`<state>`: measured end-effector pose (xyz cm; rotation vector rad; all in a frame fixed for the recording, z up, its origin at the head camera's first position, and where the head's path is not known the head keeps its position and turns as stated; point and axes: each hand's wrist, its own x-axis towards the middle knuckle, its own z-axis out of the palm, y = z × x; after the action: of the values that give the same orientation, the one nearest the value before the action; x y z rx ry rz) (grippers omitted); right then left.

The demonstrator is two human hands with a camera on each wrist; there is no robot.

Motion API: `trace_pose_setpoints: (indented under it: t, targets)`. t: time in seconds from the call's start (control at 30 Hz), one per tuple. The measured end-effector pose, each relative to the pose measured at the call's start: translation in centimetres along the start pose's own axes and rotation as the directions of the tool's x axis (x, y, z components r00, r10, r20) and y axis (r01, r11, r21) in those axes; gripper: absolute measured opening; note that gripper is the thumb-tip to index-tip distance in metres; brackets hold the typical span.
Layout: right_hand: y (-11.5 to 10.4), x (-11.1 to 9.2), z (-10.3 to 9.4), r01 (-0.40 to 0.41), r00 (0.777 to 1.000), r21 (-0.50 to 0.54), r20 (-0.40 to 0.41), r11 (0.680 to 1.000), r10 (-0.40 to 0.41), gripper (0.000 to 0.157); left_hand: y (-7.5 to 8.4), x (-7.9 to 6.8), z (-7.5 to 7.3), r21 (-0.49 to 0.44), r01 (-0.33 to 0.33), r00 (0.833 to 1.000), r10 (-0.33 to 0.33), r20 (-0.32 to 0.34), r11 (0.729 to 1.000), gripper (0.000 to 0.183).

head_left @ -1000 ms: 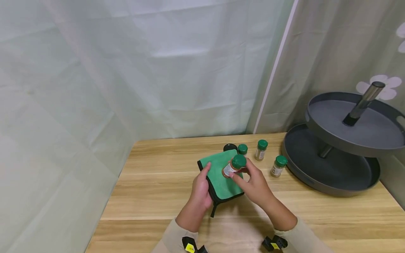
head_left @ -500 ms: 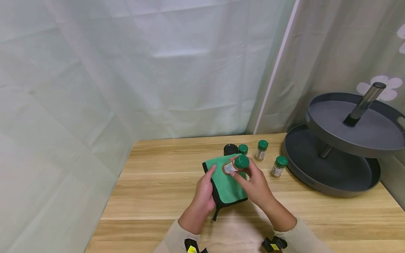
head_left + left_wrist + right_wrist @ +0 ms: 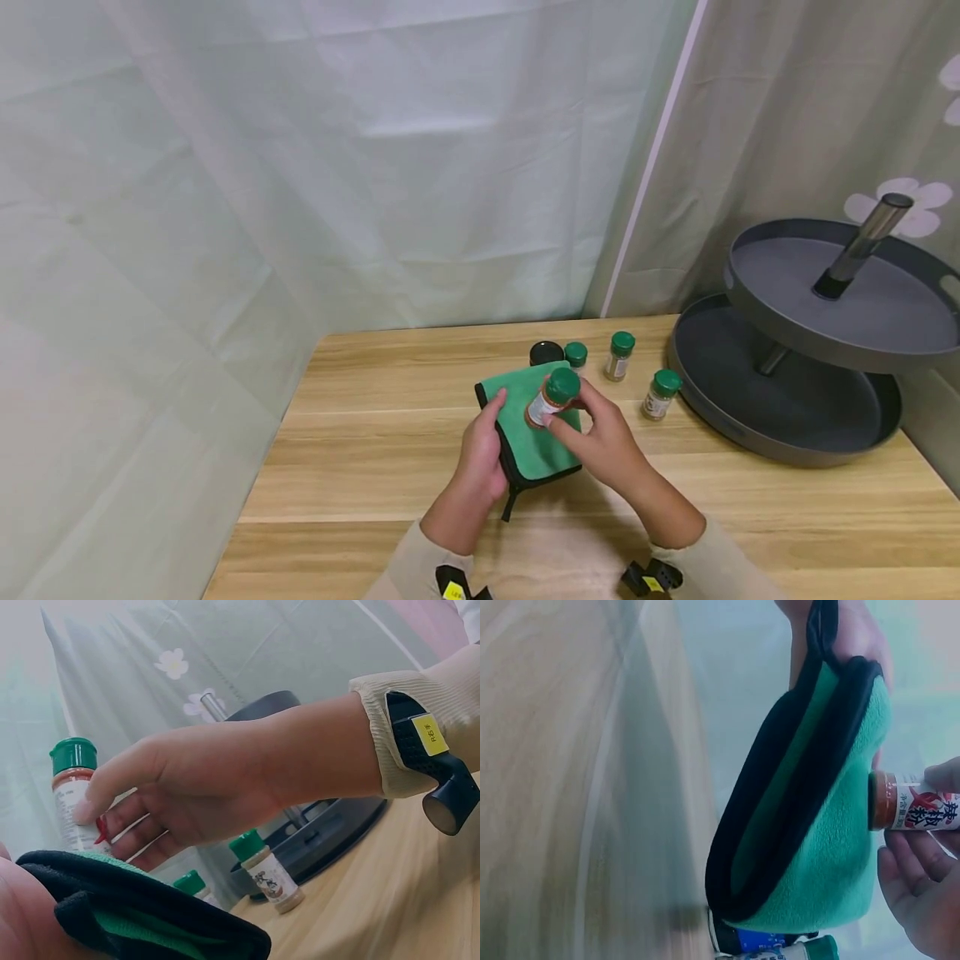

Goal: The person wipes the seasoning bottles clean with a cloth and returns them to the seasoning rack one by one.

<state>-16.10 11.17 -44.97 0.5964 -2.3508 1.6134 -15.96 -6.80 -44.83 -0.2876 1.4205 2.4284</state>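
The right hand point(image 3: 606, 437) grasps a chilli spice jar point(image 3: 547, 407), its thumb on the label and fingers round the far side. The jar has a green cap, reddish-brown contents and a red pepper printed on the label. It is held over a folded green microfibre cloth point(image 3: 535, 454) with black edging, and leans in the head view so that its cap points between one and two o'clock. The base meets the cloth's face in the right wrist view; how firmly it presses, I cannot tell.

The left hand point(image 3: 480, 462), at about eight o'clock from the jar, grips the cloth along its edge, thumb on top; its other fingers are mostly hidden. A black loop point(image 3: 510, 505) hangs from the cloth's corner at seven o'clock.

Around the held jar, on the wood-grain table point(image 3: 360, 467), a black-lidded jar point(image 3: 546, 353) stands at twelve o'clock, partly behind the cloth. Just beside it, at one o'clock, is a green-capped jar point(image 3: 576, 354). A second green-capped jar point(image 3: 618, 358) stands upright at two o'clock, and a third green-capped jar point(image 3: 660, 396) at three, near the rim of a dark grey two-tier tray point(image 3: 795, 446).
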Motion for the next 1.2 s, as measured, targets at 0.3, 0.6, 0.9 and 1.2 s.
trace_pose_setpoints:
  t: [0.3,0.6,0.9,1.2]
  targets:
    - [0.19,0.33,-0.49,0.015,1.000,-0.021,-0.023,1.000,-0.016,0.047,0.24,-0.04,0.07,0.003,-0.024,1.000,0.024,0.001,1.000,0.056]
    - [0.18,0.44,-0.48,-0.022,1.000,0.049,0.007,0.999,0.022,0.043,-0.09,-0.24,0.39,0.062,-0.033,0.999,0.034,-0.014,0.997,0.047]
    - [0.37,0.24,-0.12,-0.022,0.999,0.046,0.038,0.999,0.020,0.047,-0.33,-0.19,0.55,0.063,-0.072,0.997,0.073,-0.010,0.995,0.038]
    - [0.20,0.24,-0.58,0.006,1.000,-0.020,0.010,1.000,-0.006,0.046,0.07,-0.07,0.26,0.073,-0.093,0.994,0.097,-0.056,0.993,0.043]
